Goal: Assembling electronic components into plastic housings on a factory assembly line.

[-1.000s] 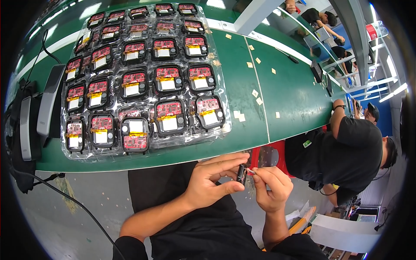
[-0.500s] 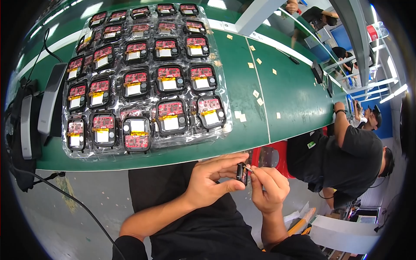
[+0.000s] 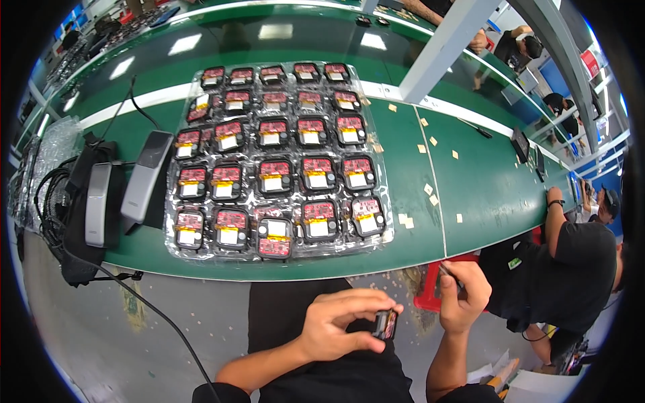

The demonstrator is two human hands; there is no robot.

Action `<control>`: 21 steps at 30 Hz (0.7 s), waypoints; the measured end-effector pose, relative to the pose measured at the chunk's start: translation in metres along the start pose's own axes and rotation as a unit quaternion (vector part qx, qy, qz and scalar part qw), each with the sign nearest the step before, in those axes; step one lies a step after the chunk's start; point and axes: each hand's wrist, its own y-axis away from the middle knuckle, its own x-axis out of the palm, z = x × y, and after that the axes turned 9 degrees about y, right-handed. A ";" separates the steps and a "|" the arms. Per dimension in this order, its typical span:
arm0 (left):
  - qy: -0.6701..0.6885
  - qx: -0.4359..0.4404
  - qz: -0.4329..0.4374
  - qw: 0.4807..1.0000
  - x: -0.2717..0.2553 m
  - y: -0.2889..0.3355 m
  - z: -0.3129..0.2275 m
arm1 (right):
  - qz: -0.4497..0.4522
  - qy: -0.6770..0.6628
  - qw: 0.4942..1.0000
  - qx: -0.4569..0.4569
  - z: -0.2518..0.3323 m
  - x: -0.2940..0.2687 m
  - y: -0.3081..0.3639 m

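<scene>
My left hand (image 3: 339,324) grips a small black device housing (image 3: 385,324) by its edges, thumb below and fingers above. Part of a red circuit board shows inside it, tilted toward the right. My right hand (image 3: 463,295) is raised to the right, apart from the housing, its fingers closed on a thin tool (image 3: 445,269). Most of that tool is hidden, so its kind is unclear. Beyond my hands, a clear plastic tray (image 3: 176,250) on the green table holds rows of similar black housings with red boards, white rectangles and yellow strips.
The green table (image 3: 410,235) ends just beyond my hands. Small pale squares (image 3: 428,190) lie scattered right of the tray. Two grey devices (image 3: 148,176) and black cables stand at the left. A person in black (image 3: 557,282) sits at the right, beside a red stool (image 3: 430,289).
My right hand has drawn the thin tool away from the housing, to the right. The housing stays in my left hand, turned slightly. The view has shifted, showing more of the table's far side.
</scene>
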 end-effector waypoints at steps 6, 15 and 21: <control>-0.224 0.167 0.023 0.960 0.008 -0.025 -0.090 | -0.041 -0.059 0.993 0.098 -0.017 0.028 -0.040; -0.692 0.157 -0.082 0.699 -0.018 -0.155 -0.169 | -0.017 -0.318 0.907 0.274 -0.047 0.041 -0.053; -0.791 0.020 -0.063 0.609 -0.053 -0.192 -0.178 | -0.033 -0.381 0.883 0.271 -0.057 0.044 -0.051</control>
